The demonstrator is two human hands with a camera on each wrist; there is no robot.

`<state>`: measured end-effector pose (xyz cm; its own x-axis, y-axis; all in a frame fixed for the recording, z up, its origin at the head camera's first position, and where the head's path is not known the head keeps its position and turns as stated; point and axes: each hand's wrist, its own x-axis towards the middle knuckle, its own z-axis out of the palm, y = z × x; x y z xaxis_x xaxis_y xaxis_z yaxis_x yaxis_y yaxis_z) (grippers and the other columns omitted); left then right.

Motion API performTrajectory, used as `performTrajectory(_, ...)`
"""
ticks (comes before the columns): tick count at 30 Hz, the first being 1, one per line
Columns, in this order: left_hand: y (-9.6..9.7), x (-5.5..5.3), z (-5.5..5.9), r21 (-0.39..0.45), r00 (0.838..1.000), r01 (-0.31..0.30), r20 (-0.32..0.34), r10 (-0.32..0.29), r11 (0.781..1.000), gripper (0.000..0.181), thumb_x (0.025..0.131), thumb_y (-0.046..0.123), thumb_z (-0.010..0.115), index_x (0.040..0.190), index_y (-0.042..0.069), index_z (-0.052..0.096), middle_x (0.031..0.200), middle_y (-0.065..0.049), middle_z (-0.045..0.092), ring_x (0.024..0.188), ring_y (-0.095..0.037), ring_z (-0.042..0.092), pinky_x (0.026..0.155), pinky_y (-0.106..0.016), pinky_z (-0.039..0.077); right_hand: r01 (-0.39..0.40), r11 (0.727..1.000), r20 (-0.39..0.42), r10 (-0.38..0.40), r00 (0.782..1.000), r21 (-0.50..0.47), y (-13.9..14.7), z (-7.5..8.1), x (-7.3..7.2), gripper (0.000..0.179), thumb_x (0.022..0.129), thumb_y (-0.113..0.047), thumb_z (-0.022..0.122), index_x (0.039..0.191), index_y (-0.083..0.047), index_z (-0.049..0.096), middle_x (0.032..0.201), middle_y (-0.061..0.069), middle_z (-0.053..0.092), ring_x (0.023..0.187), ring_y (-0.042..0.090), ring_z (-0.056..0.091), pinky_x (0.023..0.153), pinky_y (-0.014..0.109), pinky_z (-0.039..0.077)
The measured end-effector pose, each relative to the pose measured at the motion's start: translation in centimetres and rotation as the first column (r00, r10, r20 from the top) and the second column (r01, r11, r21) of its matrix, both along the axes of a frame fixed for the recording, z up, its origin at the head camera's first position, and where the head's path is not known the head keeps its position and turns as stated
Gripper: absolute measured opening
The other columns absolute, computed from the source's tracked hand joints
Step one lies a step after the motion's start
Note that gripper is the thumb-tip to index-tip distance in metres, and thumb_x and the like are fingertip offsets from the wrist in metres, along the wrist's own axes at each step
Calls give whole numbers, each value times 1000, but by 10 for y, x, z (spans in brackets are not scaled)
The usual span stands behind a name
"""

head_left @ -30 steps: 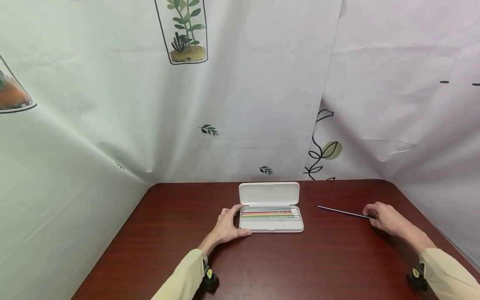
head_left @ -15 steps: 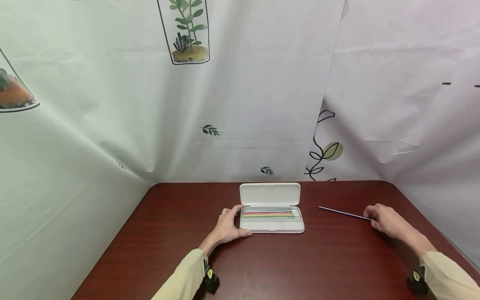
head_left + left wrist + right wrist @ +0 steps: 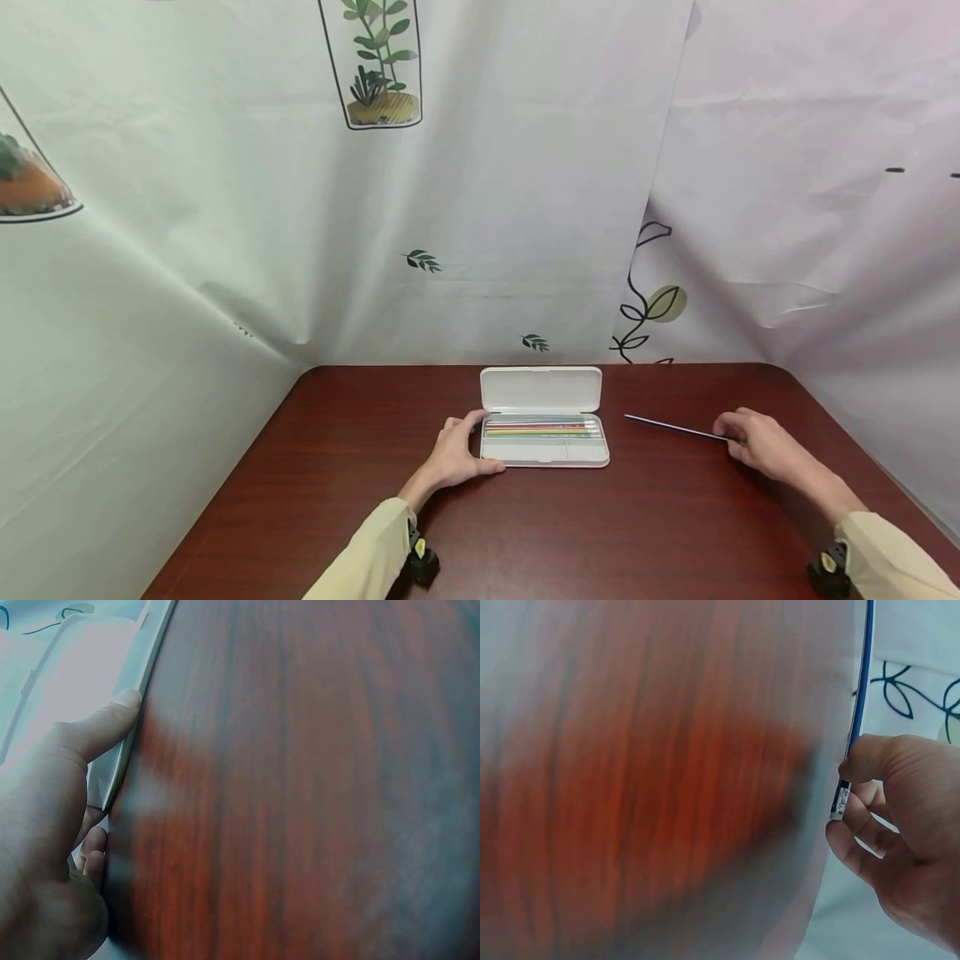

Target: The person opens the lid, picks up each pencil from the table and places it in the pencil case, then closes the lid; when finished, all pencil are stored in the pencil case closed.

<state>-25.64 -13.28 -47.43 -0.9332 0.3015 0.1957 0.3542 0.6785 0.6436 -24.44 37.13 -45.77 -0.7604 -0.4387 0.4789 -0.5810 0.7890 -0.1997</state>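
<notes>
A white pencil case (image 3: 517,451) lies with its lid (image 3: 540,389) raised at the back of the table. Several coloured pencils (image 3: 538,429) sit side by side in its rear compartment; the front compartments show no pencils. My left hand (image 3: 450,456) holds the case's left end, thumb at the front edge and fingers toward the back. In the left wrist view the thumb presses on the case's rim (image 3: 156,656). To the right, my right hand (image 3: 767,446) pinches a long dark blue pencil (image 3: 675,428) near one end. Its printed end (image 3: 841,801) pokes out below the thumb in the right wrist view.
A dark red-brown wooden table (image 3: 585,533) carries the case. Pale fabric (image 3: 480,208) printed with plants hangs behind and along both sides. Each wrist wears a black camera, the left one (image 3: 423,567) close above the table.
My right hand has shifted slightly left with the blue pencil, bringing its far end closer to the case. The left hand stays on the case.
</notes>
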Motion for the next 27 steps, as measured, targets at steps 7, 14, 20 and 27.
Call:
performTrajectory(7,0,2,1,2,1000,3,-1,-3,1000,87,68,36,92,142,14,51,114,-10,54,111,-27,46,91,-48,41,-19,1000,-34,19,999,-15,-17,9,0,37,64,12,76,86,-16,65,81,-11,50,68,3,42,56,28,38)
performTrajectory(14,0,1,0,0,1000,0,-2,0,1000,89,68,37,92,142,13,51,115,-9,54,111,-26,46,91,-47,41,-67,997,-57,65,996,-34,-36,16,1,38,65,13,76,87,-17,66,83,-11,51,68,3,43,56,28,38)
performTrajectory(20,0,1,-1,1,1000,-3,0,3,1000,89,68,38,92,142,14,51,115,-10,54,111,-27,46,91,-48,41,-86,995,-46,84,995,-50,-53,22,0,37,67,13,74,87,-17,67,83,-12,51,69,3,43,56,26,38)
performTrajectory(27,0,2,1,1,1000,-4,0,4,1000,89,68,37,92,143,13,51,115,-10,55,111,-27,46,91,-47,41,-81,995,20,82,996,-53,-77,27,-6,32,71,11,72,88,-16,69,83,-11,52,70,5,45,58,28,41)
